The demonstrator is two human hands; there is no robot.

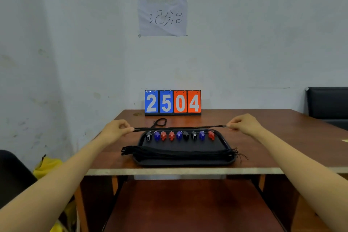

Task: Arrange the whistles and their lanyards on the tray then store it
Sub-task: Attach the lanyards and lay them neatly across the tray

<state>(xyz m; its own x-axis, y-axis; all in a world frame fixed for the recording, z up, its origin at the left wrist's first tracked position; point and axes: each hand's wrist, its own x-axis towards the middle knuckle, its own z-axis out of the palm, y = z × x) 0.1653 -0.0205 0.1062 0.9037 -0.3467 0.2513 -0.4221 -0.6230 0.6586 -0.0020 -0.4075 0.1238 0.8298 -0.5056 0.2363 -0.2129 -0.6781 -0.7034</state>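
Note:
A black tray (183,162) lies on the wooden table near its front edge. Several whistles (178,135), black, blue and red, stand in a row along the tray's far side. A bundle of black lanyards (175,151) lies stretched across the tray's middle, its ends hanging past both sides. My left hand (117,128) and my right hand (243,124) each pinch one end of a black lanyard (178,128), held taut and level just above the far rim of the tray. Another coiled black lanyard (160,122) rests on the table behind.
A flip scoreboard (172,102) reading 2504 stands at the table's back edge against the wall. A black chair (328,103) is at the right. A lower shelf (188,205) shows under the table. A yellow bag (47,167) lies at the lower left.

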